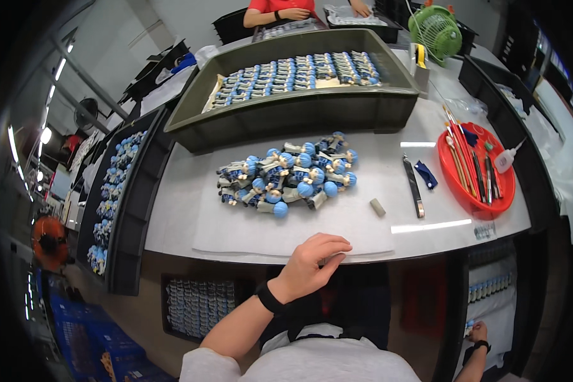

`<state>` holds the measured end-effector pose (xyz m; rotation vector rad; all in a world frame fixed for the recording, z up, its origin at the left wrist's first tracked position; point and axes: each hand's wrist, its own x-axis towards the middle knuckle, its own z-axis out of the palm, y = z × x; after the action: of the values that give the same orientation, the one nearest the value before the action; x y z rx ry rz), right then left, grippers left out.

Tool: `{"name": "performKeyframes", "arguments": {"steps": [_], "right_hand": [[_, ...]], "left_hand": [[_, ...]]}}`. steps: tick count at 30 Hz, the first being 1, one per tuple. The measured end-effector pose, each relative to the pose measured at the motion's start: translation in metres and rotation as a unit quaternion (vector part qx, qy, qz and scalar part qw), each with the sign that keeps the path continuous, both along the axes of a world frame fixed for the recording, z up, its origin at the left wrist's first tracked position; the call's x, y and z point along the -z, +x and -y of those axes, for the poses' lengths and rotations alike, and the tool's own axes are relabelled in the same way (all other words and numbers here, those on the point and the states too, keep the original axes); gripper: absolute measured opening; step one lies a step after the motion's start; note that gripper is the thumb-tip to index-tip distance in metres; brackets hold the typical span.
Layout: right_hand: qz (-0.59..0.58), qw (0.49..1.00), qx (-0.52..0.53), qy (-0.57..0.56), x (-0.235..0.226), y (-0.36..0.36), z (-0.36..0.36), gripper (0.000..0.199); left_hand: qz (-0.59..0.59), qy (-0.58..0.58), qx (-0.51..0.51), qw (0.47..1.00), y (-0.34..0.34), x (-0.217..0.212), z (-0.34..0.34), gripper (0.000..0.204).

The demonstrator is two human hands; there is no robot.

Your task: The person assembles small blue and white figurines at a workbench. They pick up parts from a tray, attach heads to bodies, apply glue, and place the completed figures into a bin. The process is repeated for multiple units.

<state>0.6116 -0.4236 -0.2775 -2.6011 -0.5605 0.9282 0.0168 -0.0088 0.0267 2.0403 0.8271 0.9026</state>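
My left hand [313,260] hovers at the table's front edge, fingers loosely bent and thumb apart, with nothing visible in it. Just beyond it, a heap of small figurines [286,175] with blue ribbed caps and blue-grey bodies lies on a white sheet [229,232]. At the lower right my right hand [479,332] is closed on a figurine [469,325], mostly hidden by the fingers. It is over a dark tray lined with white sheet [490,312], where a row of similar figurines [490,288] lies. A grey eraser-like block [377,207] sits right of the heap.
Behind the heap stands a large olive bin [286,111] with rows of figurines. A red basket [474,204] holds brushes and a bottle. Near it lie a dark narrow tool [412,184] and a green fan [434,32]. A black crate [130,210] stands left. Another person's hand [294,14] shows opposite.
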Motion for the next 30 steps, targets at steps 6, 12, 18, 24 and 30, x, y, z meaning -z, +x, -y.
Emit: {"name": "performKeyframes", "arguments": {"steps": [6,12,18,24,30], "right_hand": [[0.189,0.974,-0.028,0.125,-0.048,0.015,-0.041,0.032],[0.034,0.906,0.030,0.420,-0.207,-0.127,-0.189,0.026],[-0.002,0.860,-0.125,0.494,-0.270,-0.240,-0.266,0.019],[-0.214,0.806,-0.152,0.531,-0.293,-0.359,-0.318,0.013],[-0.559,0.686,-0.157,0.439,-0.293,-0.457,-0.349,0.036]], "left_hand": [[-0.088,0.221,-0.085,0.968,-0.030,-0.048,-0.070,0.019],[-0.255,0.202,-0.181,0.928,-0.038,-0.070,-0.133,0.023],[-0.181,0.138,-0.187,0.956,-0.042,-0.065,-0.132,0.028],[0.205,-0.272,-0.013,0.940,-0.055,-0.070,-0.061,0.030],[0.336,-0.453,-0.010,0.826,-0.048,-0.013,-0.004,0.032]]}}
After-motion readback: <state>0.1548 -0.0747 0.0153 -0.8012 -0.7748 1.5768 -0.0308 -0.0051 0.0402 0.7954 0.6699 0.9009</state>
